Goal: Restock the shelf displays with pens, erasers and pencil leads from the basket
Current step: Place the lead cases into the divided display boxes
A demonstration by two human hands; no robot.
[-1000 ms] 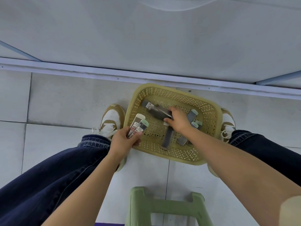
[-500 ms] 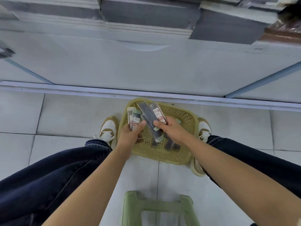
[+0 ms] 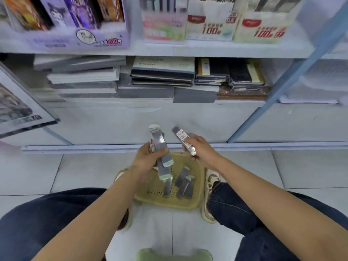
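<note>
Gripping slim grey lead cases (image 3: 159, 141): left hand (image 3: 146, 160) several, right hand (image 3: 202, 148) one.

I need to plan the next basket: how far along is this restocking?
Done: several packs are lifted out of the yellow basket; none of these is on a shelf yet. In hand: the left hand holds a bundle of slim packs; the right hand holds one red-labelled pack. Left: shelving these, plus a few grey packs lying in the basket.

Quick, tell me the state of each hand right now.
Left hand: closed, gripping a bundle of lead cases.
Right hand: closed, holding a single lead case.
</note>
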